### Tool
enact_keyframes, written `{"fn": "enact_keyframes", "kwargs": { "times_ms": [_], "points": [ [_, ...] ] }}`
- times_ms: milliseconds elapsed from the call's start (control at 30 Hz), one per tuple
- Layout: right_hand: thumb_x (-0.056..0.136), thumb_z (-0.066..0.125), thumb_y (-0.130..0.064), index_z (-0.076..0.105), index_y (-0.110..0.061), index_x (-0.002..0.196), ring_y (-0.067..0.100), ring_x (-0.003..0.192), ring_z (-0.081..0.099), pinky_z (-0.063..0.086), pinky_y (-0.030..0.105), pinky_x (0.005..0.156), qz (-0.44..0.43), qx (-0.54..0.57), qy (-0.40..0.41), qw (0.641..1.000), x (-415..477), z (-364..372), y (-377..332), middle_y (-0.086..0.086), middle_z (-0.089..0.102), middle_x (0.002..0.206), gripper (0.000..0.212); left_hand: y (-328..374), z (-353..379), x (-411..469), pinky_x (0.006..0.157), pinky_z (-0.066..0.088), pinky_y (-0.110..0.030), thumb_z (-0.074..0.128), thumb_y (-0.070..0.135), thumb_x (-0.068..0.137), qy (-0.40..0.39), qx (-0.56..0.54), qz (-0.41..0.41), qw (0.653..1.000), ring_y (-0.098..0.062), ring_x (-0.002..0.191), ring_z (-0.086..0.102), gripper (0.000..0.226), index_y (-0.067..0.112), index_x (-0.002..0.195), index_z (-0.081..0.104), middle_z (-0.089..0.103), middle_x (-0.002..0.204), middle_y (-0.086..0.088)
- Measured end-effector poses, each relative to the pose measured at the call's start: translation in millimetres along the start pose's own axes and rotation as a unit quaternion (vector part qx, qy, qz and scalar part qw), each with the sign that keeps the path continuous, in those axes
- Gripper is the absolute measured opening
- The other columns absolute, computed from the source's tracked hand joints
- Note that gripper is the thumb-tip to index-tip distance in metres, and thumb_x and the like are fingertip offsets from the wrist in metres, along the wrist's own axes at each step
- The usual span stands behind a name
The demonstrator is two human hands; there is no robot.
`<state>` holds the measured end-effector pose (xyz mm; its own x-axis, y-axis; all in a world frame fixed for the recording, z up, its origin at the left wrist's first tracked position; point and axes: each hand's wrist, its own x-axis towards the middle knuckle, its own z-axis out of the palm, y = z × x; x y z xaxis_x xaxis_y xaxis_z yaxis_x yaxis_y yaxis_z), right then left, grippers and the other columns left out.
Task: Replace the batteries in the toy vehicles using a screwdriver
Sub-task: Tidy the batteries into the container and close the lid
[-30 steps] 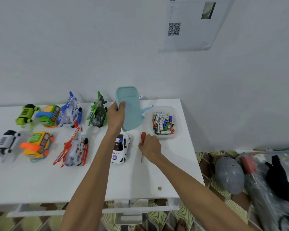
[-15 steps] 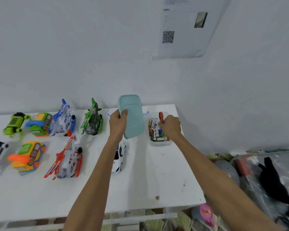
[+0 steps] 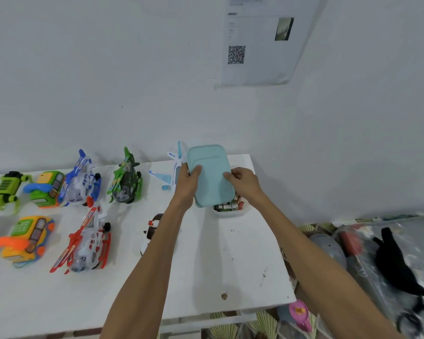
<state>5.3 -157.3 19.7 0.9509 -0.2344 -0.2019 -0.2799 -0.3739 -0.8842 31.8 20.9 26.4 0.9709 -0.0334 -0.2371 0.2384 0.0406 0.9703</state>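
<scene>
**Head view: both hands hold the lid over the battery box**

Toy vehicles stand in two rows on the nine o'clock side of the white table [image 3: 206, 277]. Among them are a blue helicopter [image 3: 83, 184], a red helicopter [image 3: 86, 243] and a green helicopter [image 3: 126, 182]. A small car [image 3: 152, 225] peeks out from behind the left arm. All the toys sit the right way up, and no battery door looks open.

Near one o'clock, the left hand [image 3: 189, 183] grips the left edge of the blue-green lid [image 3: 212, 177], with the thumb on top. The right hand [image 3: 244, 183] pinches the right edge with bent fingers. The lid is tilted and hangs just over the clear box [image 3: 240, 211]. It hides most of the box, but some batteries [image 3: 227, 206] show under its near edge.

The screwdriver cannot be seen. No toy is being worked on. It looks like the lid is either going on or coming off, and the picture cannot say which. So the job may be all done, or all of it may still be left.
</scene>
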Motion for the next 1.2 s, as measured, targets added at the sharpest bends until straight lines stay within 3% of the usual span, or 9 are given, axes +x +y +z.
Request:
{"fn": "enact_keyframes", "kwargs": {
  "times_ms": [167,333,467,533,600,733,833,1033,1200],
  "points": [
    [0.095,0.067,-0.031,0.074,-0.014,0.102,0.027,0.095,0.071,0.061,0.046,0.085,0.056,0.013,0.085,0.995,-0.5,-33.5,17.8,0.005,0.074,0.102,0.019,-19.8,23.8,-8.2,0.062,0.04,-0.028,0.042,0.003,0.092,-0.019,0.209,0.016,0.978,-0.021,0.081,0.054,0.026,0.002,0.101,0.067,0.063,0.089,-0.004],
    [0.097,0.059,-0.025,0.075,-0.005,0.089,0.026,0.074,0.064,0.051,0.029,0.062,0.097,-0.095,0.084,0.987,-13.7,-50.5,47.3,0.009,0.072,0.083,0.027,-41.1,46.4,-29.4,0.049,0.026,-0.026,0.05,0.005,0.088,-0.013,0.315,0.02,0.949,-0.023,0.062,0.041,0.031,0.014,0.06,0.04,0.042,0.056,0.0],
    [0.097,0.057,-0.023,0.065,-0.007,0.073,0.022,0.065,0.058,0.04,0.025,0.05,0.106,-0.125,0.081,0.983,-9.9,-43.8,49.6,0.007,0.064,0.073,0.03,-47.0,51.8,-26.2,0.067,0.045,-0.034,0.047,0.006,0.091,0.006,0.351,0.022,0.936,-0.04,0.09,0.055,0.018,0.007,0.075,0.054,0.059,0.088,-0.025],
    [0.098,0.056,-0.024,0.059,-0.01,0.068,0.018,0.06,0.053,0.036,0.025,0.048,0.104,-0.131,0.086,0.982,-6.4,-39.3,45.5,0.005,0.06,0.068,0.033,-53.3,49.4,-20.9,0.084,0.043,-0.039,0.044,0.009,0.093,0.017,0.367,0.021,0.93,-0.038,0.106,0.048,0.02,0.003,0.088,0.062,0.057,0.103,-0.027],
    [0.098,0.057,-0.025,0.056,-0.014,0.065,0.021,0.064,0.056,0.036,0.025,0.048,0.105,-0.128,0.084,0.983,-3.2,-34.3,42.9,0.004,0.06,0.07,0.035,-57.7,45.7,-17.5,0.085,0.033,-0.032,0.044,0.01,0.093,0.034,0.392,0.035,0.919,-0.035,0.111,0.044,0.022,0.006,0.091,0.065,0.058,0.104,-0.024],
    [0.099,0.057,-0.028,0.074,-0.011,0.096,0.03,0.09,0.068,0.056,0.032,0.073,0.106,-0.12,0.068,0.985,0.4,-21.0,41.7,0.01,0.072,0.094,0.024,-58.3,40.4,-13.2,0.066,0.036,-0.027,0.044,0.002,0.091,0.057,0.353,0.049,0.933,-0.032,0.09,0.056,0.022,0.002,0.094,0.066,0.058,0.094,-0.016],
    [0.101,0.056,-0.031,0.07,-0.015,0.124,0.031,0.108,0.065,0.052,0.032,0.085,0.093,-0.122,0.079,0.985,-1.1,-10.7,39.1,0.012,0.072,0.115,0.032,-59.2,37.9,-12.9,0.051,0.031,-0.024,0.044,-0.002,0.088,0.089,0.344,0.051,0.933,-0.024,0.069,0.052,0.018,-0.002,0.084,0.061,0.061,0.08,-0.017],
    [0.098,0.06,-0.038,0.068,-0.022,0.126,0.03,0.11,0.065,0.052,0.034,0.086,0.106,-0.122,0.081,0.984,4.2,-11.4,37.0,0.009,0.07,0.118,0.033,-64.7,31.3,-9.1,0.066,0.043,-0.031,0.055,0.0,0.083,0.091,0.306,0.024,0.947,-0.021,0.071,0.052,0.009,0.005,0.078,0.06,0.06,0.077,-0.011],
    [0.093,0.067,-0.033,0.071,-0.022,0.118,0.027,0.098,0.068,0.062,0.043,0.083,0.126,-0.037,0.061,0.989,6.1,-17.0,44.3,0.007,0.072,0.111,0.028,-61.6,24.9,-7.3,0.081,0.055,-0.037,0.064,0.002,0.08,0.065,0.25,-0.007,0.966,-0.024,0.086,0.067,0.019,0.008,0.096,0.073,0.069,0.086,-0.001]
  ]
}}
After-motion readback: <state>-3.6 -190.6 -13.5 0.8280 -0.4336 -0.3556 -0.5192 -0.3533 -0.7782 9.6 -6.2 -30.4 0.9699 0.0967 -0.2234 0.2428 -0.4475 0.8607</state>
